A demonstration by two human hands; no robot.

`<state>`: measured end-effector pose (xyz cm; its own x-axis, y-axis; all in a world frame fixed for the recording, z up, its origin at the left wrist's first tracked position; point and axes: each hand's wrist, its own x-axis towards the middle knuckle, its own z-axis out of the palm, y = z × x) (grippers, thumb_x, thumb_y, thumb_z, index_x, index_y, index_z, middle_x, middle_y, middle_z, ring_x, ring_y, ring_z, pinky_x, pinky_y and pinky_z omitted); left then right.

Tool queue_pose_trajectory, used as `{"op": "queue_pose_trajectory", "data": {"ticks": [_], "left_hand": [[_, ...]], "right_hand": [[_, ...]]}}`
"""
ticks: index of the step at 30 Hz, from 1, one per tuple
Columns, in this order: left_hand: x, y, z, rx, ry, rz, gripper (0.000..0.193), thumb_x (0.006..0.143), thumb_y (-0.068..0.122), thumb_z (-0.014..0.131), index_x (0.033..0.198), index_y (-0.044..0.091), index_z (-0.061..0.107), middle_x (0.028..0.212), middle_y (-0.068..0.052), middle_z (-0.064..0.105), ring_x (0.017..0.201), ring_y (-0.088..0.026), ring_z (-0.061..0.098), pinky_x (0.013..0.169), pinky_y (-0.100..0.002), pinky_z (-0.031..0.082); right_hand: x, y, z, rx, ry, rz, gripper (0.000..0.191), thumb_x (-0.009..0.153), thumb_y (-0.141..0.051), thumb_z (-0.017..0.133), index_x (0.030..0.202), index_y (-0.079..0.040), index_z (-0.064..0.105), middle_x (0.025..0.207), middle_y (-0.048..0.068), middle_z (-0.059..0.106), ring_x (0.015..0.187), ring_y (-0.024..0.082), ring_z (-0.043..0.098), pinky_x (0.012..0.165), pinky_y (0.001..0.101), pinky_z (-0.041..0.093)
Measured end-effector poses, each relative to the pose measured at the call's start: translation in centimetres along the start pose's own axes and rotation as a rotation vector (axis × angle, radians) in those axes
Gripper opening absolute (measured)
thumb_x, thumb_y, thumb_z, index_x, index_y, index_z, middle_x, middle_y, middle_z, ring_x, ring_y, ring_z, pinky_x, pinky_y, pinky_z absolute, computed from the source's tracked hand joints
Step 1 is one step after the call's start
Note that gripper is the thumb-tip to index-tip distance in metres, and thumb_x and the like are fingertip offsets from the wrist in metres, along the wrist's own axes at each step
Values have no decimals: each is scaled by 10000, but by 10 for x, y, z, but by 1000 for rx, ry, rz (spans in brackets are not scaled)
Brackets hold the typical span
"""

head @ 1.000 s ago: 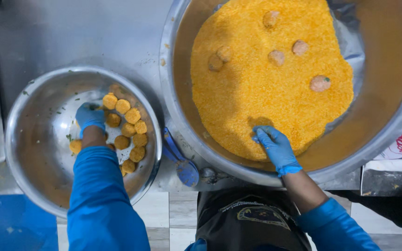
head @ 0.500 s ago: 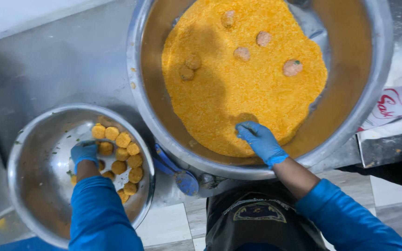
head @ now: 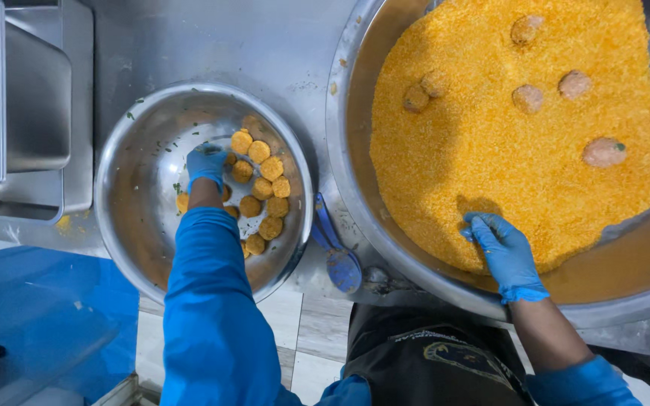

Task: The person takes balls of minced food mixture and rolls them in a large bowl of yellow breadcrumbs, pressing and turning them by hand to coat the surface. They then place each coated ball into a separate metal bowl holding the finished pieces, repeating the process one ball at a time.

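The left hand [head: 206,164] sits in the small bowl [head: 133,218], fingers curled over the coated balls [head: 259,188], as if putting one down. The right hand [head: 504,252] digs, fingers bent, into the crumbs [head: 490,150] in the big bowl [head: 347,150], where bare balls [head: 603,152] wait.

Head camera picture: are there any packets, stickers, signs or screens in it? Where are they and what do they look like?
Badge on the dark apron: bottom middle, on the person's front, a small oval patch in dull gold with a curved line of pale lettering above it.
No packets, signs or screens show; there are only the small steel bowl on the left and the big steel bowl of orange crumbs on the right.
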<state>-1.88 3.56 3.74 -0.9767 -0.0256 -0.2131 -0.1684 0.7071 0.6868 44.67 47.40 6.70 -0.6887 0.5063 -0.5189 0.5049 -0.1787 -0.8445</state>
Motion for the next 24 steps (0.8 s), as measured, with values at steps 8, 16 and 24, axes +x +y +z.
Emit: {"op": "queue_pose_trajectory", "data": {"ticks": [8, 16, 24], "left_hand": [[-10, 0, 16, 270, 8, -89, 307, 737, 283, 901, 946, 90, 786, 899, -127, 776, 816, -240, 743, 797, -371, 578], [-5, -3, 11, 358, 42, -47, 218, 745, 208, 871, 896, 78, 782, 851, -149, 754, 768, -260, 720, 764, -406, 573], [4, 13, -19, -1384, -91, -178, 268, 897, 27, 759, 1141, 113, 687, 1083, -54, 716, 1023, -222, 704, 843, -381, 635]], "right_hand": [[-6, -4, -2, 0, -11, -10, 297, 1043, -221, 614, 1219, 1, 706, 1008, 60, 734, 921, 127, 673, 865, 271, 544], [-6, -3, 0, -1, 7, -3, 288, 1038, -213, 620, 1212, -1, 707, 996, 57, 736, 906, 127, 670, 851, 271, 543], [-7, -2, 4, 47, 5, -18, 307, 1023, -226, 626, 1212, 6, 694, 1018, 57, 731, 906, 119, 682, 842, 264, 553]]}}
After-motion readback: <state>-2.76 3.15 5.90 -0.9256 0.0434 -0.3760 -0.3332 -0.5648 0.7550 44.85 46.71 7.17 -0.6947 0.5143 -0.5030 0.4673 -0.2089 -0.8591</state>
